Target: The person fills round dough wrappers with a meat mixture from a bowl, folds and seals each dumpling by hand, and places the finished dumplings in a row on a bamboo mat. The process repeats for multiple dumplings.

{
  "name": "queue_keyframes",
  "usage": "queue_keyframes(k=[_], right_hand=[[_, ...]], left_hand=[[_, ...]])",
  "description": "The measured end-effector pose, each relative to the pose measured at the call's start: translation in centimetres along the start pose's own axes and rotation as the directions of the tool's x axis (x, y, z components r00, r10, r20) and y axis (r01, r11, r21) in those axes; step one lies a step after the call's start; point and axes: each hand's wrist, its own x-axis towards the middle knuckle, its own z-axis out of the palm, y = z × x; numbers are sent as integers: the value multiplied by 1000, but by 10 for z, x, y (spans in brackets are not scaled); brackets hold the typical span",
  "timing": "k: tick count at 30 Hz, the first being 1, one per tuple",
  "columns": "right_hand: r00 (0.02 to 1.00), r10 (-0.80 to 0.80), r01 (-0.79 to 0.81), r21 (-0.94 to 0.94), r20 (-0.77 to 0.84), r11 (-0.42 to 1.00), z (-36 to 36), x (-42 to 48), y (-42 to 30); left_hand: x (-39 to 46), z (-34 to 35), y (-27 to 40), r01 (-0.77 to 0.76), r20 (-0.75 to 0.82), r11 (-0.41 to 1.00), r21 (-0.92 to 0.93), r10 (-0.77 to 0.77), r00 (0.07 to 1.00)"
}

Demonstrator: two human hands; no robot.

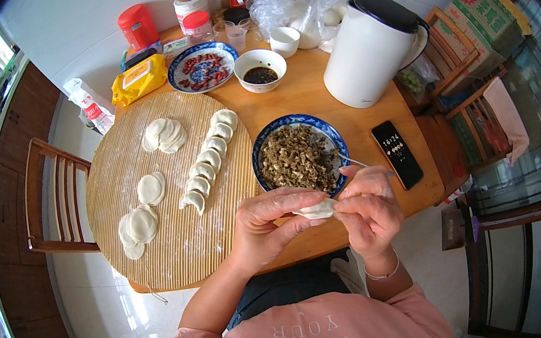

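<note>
A folded dumpling [317,210] is pinched between my left hand [270,223], which grips its left part, and my right hand [372,206], whose fingertips press its right end. Just beyond my hands stands a blue-rimmed plate [255,147] of chopped filling [295,158] with a metal utensil [360,160] leaning on its right rim. On the round slatted mat [179,257] at the left, a slanting row of folded dumplings [205,163] lies to the right of three groups of round dough wrappers [163,135].
A white electric kettle [363,52] and a phone [397,155] stand and lie at the right of the wooden table [292,98]. Behind the filling are a bowl of dark sauce [262,83], a plate of red dried fruit [175,78], yellow wipes [139,79], jars and plastic bags.
</note>
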Motion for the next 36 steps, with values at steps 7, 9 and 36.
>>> queue_keyframes(k=[7,9,36], right_hand=[[998,42,-49,130,52,990,-1,5,-3],[997,15,-26,139,75,990,-1,5,-1],[774,566,-320,947,283,-35,26,-31,24]], left_hand=[[-1,-2,4,7,23,1000,31,-7,1000],[-2,-3,4,-5,37,999,50,3,999],[4,2,-1,44,-81,999,-21,-45,996]])
